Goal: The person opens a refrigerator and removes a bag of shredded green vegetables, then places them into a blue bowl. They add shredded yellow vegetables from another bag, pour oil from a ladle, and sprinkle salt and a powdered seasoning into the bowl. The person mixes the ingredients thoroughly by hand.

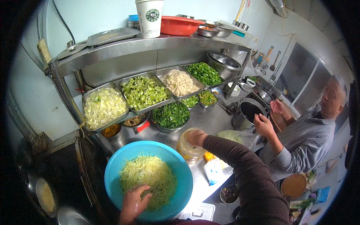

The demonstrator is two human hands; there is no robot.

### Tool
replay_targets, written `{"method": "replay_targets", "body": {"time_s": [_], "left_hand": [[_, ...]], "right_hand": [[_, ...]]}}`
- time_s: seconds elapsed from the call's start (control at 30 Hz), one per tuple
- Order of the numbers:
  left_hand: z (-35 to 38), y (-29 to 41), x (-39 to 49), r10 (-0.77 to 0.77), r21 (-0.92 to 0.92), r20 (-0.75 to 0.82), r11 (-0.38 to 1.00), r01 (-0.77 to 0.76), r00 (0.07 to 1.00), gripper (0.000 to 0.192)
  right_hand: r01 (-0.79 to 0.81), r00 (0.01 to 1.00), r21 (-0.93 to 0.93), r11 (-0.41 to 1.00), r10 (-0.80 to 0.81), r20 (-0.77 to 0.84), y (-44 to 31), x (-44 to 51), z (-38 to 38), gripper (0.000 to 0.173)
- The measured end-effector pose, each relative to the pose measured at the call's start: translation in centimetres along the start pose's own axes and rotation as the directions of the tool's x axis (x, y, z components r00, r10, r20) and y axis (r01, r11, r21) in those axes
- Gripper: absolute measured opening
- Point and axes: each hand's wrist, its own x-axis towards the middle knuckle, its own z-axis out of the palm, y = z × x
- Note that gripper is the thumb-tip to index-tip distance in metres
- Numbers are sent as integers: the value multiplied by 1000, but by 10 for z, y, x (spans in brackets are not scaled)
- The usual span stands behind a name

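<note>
My left hand [137, 200] rests at the near edge of the shredded pale vegetable [149, 171] in a blue plastic basin [182, 182], fingers apart and wet. My right hand [196, 137] reaches into the mouth of a clear plastic jar [187, 153] just right of the basin; its fingertips are hidden inside, so whether they hold anything cannot be told. A white and blue packet [213, 171] lies right of the jar, beside a yellow item.
Steel trays of chopped vegetables [144, 91] line the back. A bowl of chopped greens [171, 116] stands behind the basin. A co-worker [303, 135] stands at the right by a steel pot [247, 114], hands raised. A shelf [157, 45] holds a paper cup [150, 19].
</note>
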Motion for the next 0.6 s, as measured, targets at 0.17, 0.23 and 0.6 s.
{"method": "replay_targets", "body": {"time_s": [0.17,0.23,0.6], "left_hand": [[0,-2,-1,28,8,33,1000,-28,999,35],[0,-3,-2,-1,3,22,1000,1,1000,34],[5,-7,-2,-42,31,46,999,41,998,34]], "right_hand": [[-2,999,86,996,-1,36,0,11,48,25],[16,991,99,995,-29,130,6,16,63,25],[188,937,107,976,-211,280,18,30,53,28]]}}
